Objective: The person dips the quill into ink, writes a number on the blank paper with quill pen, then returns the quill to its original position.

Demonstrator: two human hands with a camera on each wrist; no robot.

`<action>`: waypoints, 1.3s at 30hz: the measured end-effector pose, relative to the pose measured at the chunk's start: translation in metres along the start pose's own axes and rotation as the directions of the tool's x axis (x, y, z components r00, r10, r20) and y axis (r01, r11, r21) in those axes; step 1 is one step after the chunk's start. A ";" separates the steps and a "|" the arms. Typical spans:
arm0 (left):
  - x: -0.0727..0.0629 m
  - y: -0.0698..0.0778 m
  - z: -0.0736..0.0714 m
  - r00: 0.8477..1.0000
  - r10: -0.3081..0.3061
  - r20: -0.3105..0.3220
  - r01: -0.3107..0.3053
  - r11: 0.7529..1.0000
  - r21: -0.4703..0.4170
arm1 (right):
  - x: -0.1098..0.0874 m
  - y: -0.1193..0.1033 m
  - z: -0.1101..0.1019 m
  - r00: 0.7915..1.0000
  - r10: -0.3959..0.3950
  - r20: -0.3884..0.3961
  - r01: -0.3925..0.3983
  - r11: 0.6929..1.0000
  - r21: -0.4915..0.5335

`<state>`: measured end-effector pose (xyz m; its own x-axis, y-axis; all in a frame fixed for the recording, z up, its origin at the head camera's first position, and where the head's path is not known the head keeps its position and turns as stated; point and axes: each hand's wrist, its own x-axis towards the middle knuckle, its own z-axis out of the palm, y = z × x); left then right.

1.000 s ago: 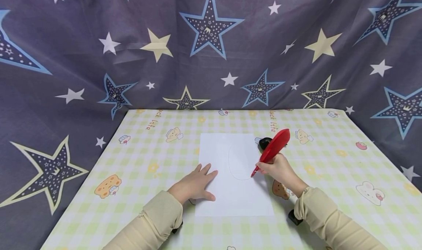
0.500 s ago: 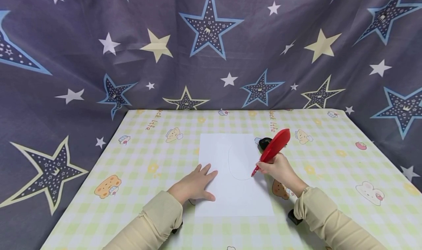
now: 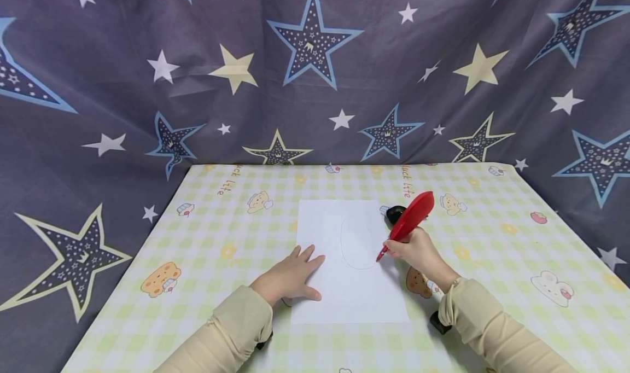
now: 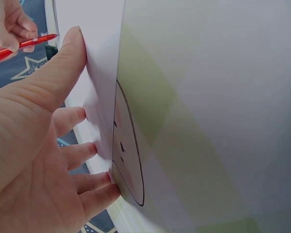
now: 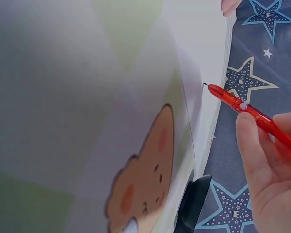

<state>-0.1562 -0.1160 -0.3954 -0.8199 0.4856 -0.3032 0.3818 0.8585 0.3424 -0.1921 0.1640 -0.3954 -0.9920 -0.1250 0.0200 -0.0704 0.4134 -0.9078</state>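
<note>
A sheet of white paper (image 3: 344, 302) lies on the checked tablecloth, with a thin curved line, like a U, drawn on it. My right hand (image 3: 417, 254) pinches a red pen (image 3: 386, 246) topped by a large red feather shape (image 3: 414, 214). In the right wrist view the tip of the red pen (image 5: 223, 93) meets the paper's surface. My left hand (image 3: 290, 274) rests flat with spread fingers over the paper's left edge. The left wrist view has the left thumb (image 4: 70, 53) and fingertips against the sheet.
Just beyond the right hand stands a black object (image 3: 395, 214), partly hidden by the feather. The tablecloth (image 3: 197, 318) carries cartoon prints. A dark star-patterned curtain (image 3: 295, 105) hangs behind the table's far edge. Black pieces show under both cuffs.
The pen tip has shifted very slightly up and to the right along the end of the curve. My left hand stays in place.
</note>
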 end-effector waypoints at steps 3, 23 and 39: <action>0.000 -0.001 0.000 1.000 0.001 0.000 -0.001 1.000 0.000 | 0.001 0.001 0.000 1.000 -0.004 -0.009 0.004 1.000 -0.005; 0.003 -0.004 0.003 1.000 -0.002 0.000 0.002 1.000 0.006 | 0.008 0.001 -0.001 0.999 -0.001 -0.036 0.000 0.999 -0.039; 0.003 -0.005 0.003 1.000 0.004 0.001 -0.004 1.000 -0.004 | 0.015 0.001 -0.001 0.999 0.005 -0.032 -0.007 0.998 -0.059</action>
<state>-0.1589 -0.1184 -0.4006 -0.8179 0.4892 -0.3030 0.3831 0.8558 0.3475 -0.2072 0.1638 -0.3954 -0.9952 -0.0938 0.0286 -0.0693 0.4665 -0.8818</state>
